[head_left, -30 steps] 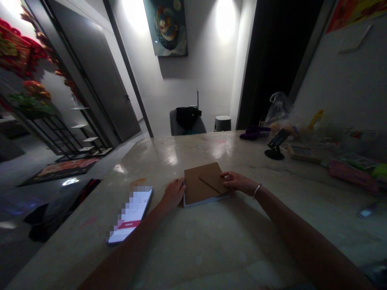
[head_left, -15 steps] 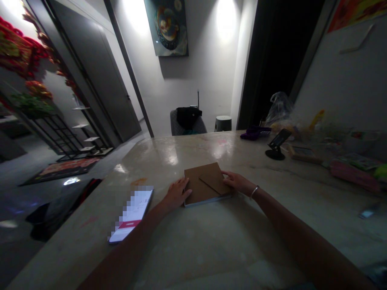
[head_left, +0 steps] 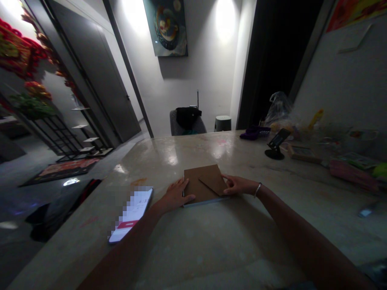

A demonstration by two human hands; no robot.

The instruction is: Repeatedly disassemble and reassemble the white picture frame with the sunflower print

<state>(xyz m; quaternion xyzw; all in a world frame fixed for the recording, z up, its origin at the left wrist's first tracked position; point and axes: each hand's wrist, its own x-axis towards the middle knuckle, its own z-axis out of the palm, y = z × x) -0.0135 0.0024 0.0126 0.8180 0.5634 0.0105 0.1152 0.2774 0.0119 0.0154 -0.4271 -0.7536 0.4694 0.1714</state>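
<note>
A flat, brown, book-like cardboard item [head_left: 196, 188] with a pale front edge lies on the table in front of me. An angled brown flap or smaller piece [head_left: 211, 180] is on its right half. My left hand [head_left: 177, 195] holds the item's left side, fingers along the edge and thumb over the near left corner of the top. At the right side, my right hand [head_left: 240, 186] grips it, with thumb and index finger bent near the angled piece's edge. Its other fingers are partly hidden. A bracelet [head_left: 257, 190] circles the right wrist.
A lit phone [head_left: 133, 215] lies left of my left forearm on the glossy stone table [head_left: 199, 249]. Toward the back right are a black phone stand [head_left: 275, 151], a purple item [head_left: 254, 133], a wooden frame [head_left: 304, 153] and a pink item [head_left: 352, 174]. A chair [head_left: 187, 123] stands beyond the table.
My right thumb has come lower against the item's right side, and the right wrist has turned slightly. My left thumb has slid down toward the near left corner. The item has barely moved.
</note>
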